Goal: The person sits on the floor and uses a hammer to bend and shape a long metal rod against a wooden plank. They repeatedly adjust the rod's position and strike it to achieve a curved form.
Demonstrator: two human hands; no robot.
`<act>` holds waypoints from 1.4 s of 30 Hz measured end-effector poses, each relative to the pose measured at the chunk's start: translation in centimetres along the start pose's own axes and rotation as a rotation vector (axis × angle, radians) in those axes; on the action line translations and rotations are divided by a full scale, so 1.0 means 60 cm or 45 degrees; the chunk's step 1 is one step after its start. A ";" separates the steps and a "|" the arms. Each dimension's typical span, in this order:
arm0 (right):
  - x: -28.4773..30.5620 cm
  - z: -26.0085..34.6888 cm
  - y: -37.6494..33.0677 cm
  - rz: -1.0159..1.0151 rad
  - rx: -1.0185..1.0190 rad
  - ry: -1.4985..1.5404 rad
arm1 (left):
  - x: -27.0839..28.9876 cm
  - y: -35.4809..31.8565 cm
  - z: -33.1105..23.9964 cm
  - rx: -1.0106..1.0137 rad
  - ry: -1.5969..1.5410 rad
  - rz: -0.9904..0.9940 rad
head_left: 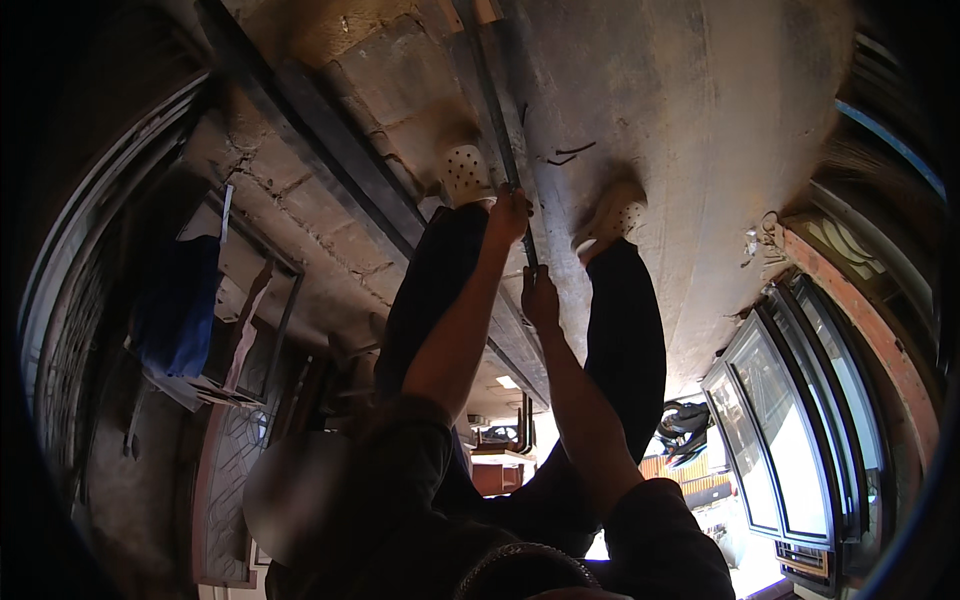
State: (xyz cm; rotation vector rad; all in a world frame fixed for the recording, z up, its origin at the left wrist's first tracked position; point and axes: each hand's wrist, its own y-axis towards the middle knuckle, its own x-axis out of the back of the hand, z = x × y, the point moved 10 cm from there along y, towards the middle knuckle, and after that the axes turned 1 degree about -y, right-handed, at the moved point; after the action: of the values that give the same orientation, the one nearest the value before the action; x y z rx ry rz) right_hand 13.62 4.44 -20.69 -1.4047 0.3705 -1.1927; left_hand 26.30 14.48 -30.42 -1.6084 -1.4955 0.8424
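Left hand (pixel 510 215) and right hand (pixel 541 300) both grasp a dark bar (pixel 490 100).
It slants from upper centre to mid-frame, between two pale clogs (pixel 466 172) (the left hand grips higher up).

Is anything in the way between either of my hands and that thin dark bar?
Nothing visible: the left hand and the right hand both grip the thin dark bar directly.
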 end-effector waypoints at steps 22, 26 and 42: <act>-0.038 -0.069 0.049 0.048 -0.159 0.084 | 0.004 -0.021 -0.098 -0.580 0.604 -0.330; -0.050 -0.098 0.087 0.066 -0.176 0.008 | -0.018 -0.014 -0.100 -0.549 0.728 -0.313; -0.016 -0.087 0.111 -0.194 -0.028 0.102 | -0.034 0.047 -0.061 -0.811 0.365 -0.488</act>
State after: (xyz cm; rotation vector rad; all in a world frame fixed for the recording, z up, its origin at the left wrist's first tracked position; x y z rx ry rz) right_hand 11.75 0.66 -28.10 -1.4274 0.3375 -1.3757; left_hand 30.64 12.03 -31.16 -1.6910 -1.8759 -0.0986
